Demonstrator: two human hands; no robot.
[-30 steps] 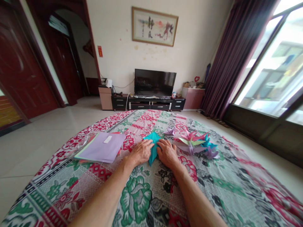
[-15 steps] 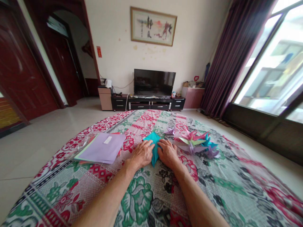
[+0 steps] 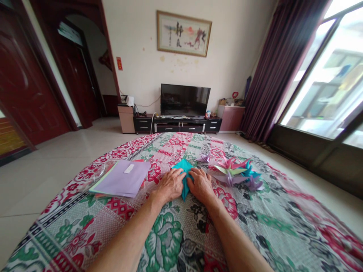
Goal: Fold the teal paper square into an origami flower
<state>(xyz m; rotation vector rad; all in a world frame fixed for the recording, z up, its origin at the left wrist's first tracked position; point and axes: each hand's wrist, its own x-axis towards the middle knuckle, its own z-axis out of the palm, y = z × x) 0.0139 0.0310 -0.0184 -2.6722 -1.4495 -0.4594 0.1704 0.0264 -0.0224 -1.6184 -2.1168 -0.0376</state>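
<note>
Teal folded paper point(image 3: 185, 166) lies on the floral-clothed table point(image 3: 170, 241), just right of the lilac paper stack point(image 3: 121, 181), long axis pointing away from the person. Left hand point(image 3: 169, 185) and right hand point(image 3: 200, 185) press flat on its sides, equally near, gripping nothing.

Palm-down, flat: left hand point(image 3: 170, 185), right hand point(image 3: 200, 184), nearly touching.

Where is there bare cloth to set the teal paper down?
Free: the cloth left, nearer than the stack; right, nearer than the folded pile; and the far side beyond the teal paper. Crowded: the stack left of the left hand, the pile right of the right hand.
</note>
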